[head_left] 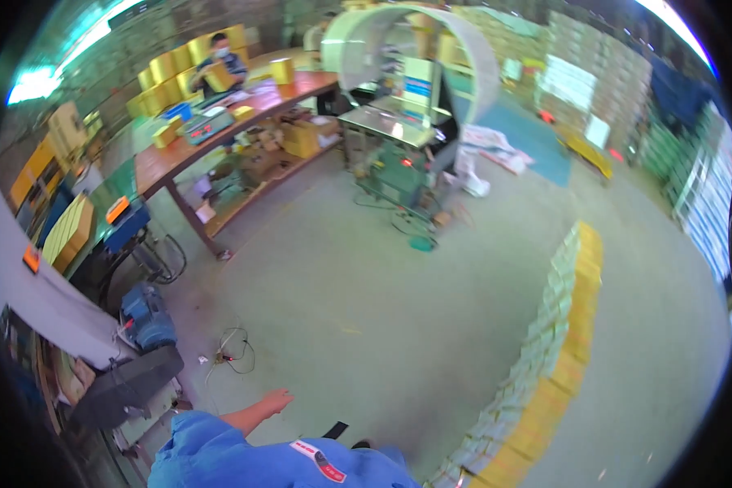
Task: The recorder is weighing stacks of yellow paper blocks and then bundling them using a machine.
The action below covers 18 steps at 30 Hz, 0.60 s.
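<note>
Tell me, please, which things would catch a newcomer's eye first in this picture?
Probably the big pale hoop at the top centre, curving above a metal-topped stand. Next comes the long row of yellow-topped packs along the floor on the right, running away from the person. Then, at the lower left of centre, the left hand reaches out from a bright blue sleeve.

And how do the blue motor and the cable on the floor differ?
The motor is bulky, while the cable is thin. The motor sits against a dark cover; the cable lies in loose loops on the floor. Both appear left of the left hand in the picture.
</note>
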### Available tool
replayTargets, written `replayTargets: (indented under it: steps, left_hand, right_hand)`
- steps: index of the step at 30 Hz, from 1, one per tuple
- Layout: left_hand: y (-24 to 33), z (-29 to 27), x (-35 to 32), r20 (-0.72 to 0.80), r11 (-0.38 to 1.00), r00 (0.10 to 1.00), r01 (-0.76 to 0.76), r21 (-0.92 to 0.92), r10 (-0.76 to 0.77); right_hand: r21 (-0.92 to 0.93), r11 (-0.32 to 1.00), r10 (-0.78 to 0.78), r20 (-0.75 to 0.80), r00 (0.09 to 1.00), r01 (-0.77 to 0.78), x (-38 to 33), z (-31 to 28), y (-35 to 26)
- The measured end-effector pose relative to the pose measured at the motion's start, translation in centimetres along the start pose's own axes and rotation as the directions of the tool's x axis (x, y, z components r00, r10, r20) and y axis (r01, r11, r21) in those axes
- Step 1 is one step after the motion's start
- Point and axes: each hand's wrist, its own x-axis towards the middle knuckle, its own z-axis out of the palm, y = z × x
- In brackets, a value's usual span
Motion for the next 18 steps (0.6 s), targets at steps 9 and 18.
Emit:
replayTargets:
  steps: [9, 18]
  left_hand:
    - [-5.5, -12.7, 1.5, -0.233, 0.996, 0.969, -0.089, -0.019, 0.082]
    - [-8.2, -4.5, -2.4, -0.308, 0.879, 0.876, 0.226, -0.419, -0.372]
  right_hand:
    - [-0.199, 0.978, -0.033, 0.134, 0.990, 0.060, 19.0, 12.0, -24.3]
    - [-0.549, 0.821, 0.011, 0.289, 0.957, 0.156, 33.2, 29.1, -52.1]
